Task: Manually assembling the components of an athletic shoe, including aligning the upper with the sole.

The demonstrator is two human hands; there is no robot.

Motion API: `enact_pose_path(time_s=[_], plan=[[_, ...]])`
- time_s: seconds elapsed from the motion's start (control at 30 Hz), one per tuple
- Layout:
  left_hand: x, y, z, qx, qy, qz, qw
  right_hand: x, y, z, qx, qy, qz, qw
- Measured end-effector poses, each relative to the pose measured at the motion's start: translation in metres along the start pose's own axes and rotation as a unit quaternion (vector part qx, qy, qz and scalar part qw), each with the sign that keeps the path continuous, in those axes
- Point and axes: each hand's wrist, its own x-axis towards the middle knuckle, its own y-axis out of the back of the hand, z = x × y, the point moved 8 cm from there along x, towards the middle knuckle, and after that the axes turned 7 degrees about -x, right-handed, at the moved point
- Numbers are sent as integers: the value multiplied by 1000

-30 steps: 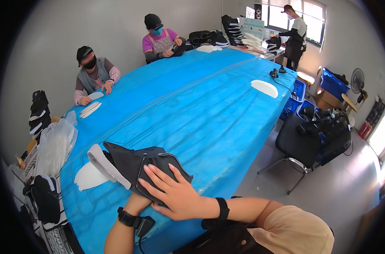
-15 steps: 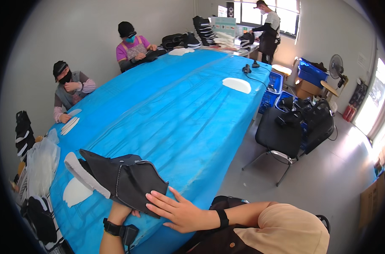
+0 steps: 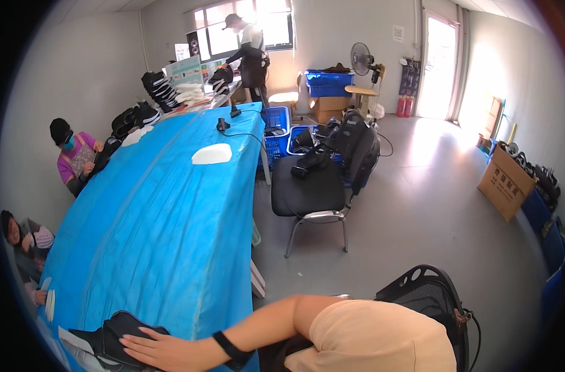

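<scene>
A black shoe upper with stitched seams and a pale grey edge lies at the near left end of the blue-covered table. My right hand rests flat on it, fingers stretched out and slightly apart. A black band is on that wrist. The shoe's lower part runs out of the picture at the bottom. My left hand is out of sight. Farther up the table lies a white insole-shaped sheet, near a black plug on a cable.
Right of the table stands a black chair with black gear on it, beside blue baskets. A mesh-backed chair is by my right arm. Two people sit along the left side; another stands at the back. A cardboard box stands far right.
My view has swung to the right, so the table and shoe now sit lower and farther left. My left hand has left the picture. My right hand stays on the shoe upper.
</scene>
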Motion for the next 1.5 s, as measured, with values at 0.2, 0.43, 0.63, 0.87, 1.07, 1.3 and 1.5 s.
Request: enact_pose_path(time_s=[0.2,0.43,0.63,0.87,1.07,1.3,1.5], plan=[[-4,-7,11,26,-3,11,1000,72,-73,43,173,-82,-59,980],[-24,28,-6,-1,-56,-12,998,68,-54,9,55,-29,-56,997],[-21,23,6,-20,4,-8,1000,76,-55,13,76,-18,-135,988],[-30,23,13,2,3,0,1000,75,-69,12,116,-5,-170,979],[-23,21,17,-21,-26,5,999,76,-68,19,129,-10,-167,977],[-30,23,13,-52,-18,12,998,74,-66,17,129,39,-189,973],[-31,20,18,-62,-15,-1,998,69,-64,23,190,47,-196,961]])
